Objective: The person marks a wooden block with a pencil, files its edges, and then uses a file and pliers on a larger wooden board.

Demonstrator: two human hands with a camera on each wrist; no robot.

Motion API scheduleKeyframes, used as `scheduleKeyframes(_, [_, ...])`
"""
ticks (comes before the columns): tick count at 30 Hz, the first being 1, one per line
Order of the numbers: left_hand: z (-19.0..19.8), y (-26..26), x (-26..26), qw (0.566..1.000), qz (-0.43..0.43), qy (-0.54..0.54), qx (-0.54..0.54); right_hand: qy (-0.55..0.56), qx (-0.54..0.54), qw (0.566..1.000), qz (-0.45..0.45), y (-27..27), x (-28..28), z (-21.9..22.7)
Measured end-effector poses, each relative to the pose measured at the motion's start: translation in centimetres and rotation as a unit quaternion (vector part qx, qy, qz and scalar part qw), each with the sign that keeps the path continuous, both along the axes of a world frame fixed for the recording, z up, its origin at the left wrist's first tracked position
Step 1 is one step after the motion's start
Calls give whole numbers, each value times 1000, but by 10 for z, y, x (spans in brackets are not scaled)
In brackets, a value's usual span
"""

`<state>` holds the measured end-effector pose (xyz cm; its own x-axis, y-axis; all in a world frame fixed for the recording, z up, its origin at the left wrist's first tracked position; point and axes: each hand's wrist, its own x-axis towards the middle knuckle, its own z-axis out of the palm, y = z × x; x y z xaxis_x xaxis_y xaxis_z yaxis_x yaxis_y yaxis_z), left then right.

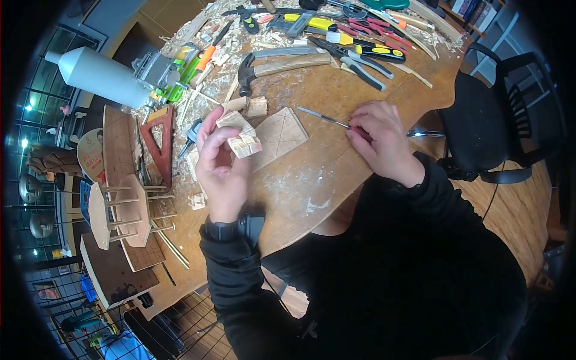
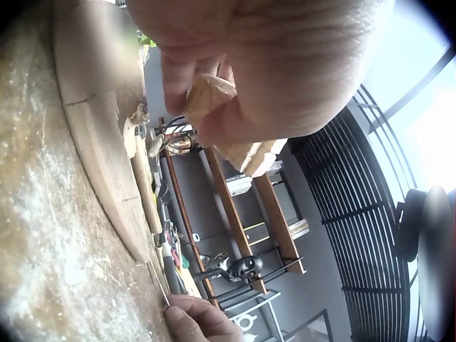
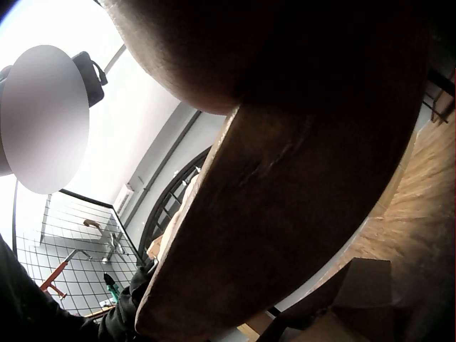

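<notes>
In the head view my left hand (image 1: 222, 165) is raised over the table, its thumb and fingers gripping a roughly carved pale wood block (image 1: 245, 137). The left wrist view shows the block (image 2: 253, 155) partly hidden behind the hand (image 2: 285, 64). My right hand (image 1: 384, 141) rests by the table's right edge, fingers curled round the handle of a thin metal tool (image 1: 324, 116), its blade pointing left. Between the hands lies a flat wooden board (image 1: 283, 135) with crossing pencil lines. In the right wrist view the hand (image 3: 185, 53) is dark and its grip hidden.
Behind the board lie a hammer (image 1: 288, 66), pliers (image 1: 360, 63) and several other tools among wood shavings. A red-brown triangular frame (image 1: 159, 144) and a small wooden model (image 1: 126, 213) stand at left. A black chair (image 1: 498, 114) is beyond the table's right edge.
</notes>
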<state>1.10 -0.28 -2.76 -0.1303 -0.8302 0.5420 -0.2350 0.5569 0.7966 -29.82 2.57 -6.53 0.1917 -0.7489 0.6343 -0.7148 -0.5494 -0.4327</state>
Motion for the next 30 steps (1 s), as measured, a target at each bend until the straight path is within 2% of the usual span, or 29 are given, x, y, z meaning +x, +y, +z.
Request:
scheduleKeyframes(2, [-1, 0, -1, 998, -27, 47, 15, 0, 0, 1000, 0, 0, 0, 0])
scheduleKeyframes(9, [-9, -4, 1, 999, -24, 30, 8, 1, 2, 1000, -2, 0, 0, 0])
scheduleKeyframes(11, [-7, -2, -4, 995, 6, 88, 49, 0, 0, 1000, -1, 0, 0, 0])
scheduleKeyframes(14, [-8, 0, -3, 985, 2, 140, 105, -1, 4, 1000, 2, 0, 1, 0])
scheduleKeyframes(26, [-6, -3, -4, 974, -29, 145, 169, 15, 43, 999, 5, 1, -2, 5])
scheduleKeyframes(30, [-5, -1, -5, 972, -35, 122, 195, -19, -2, 1000, -4, 1, 0, 2])
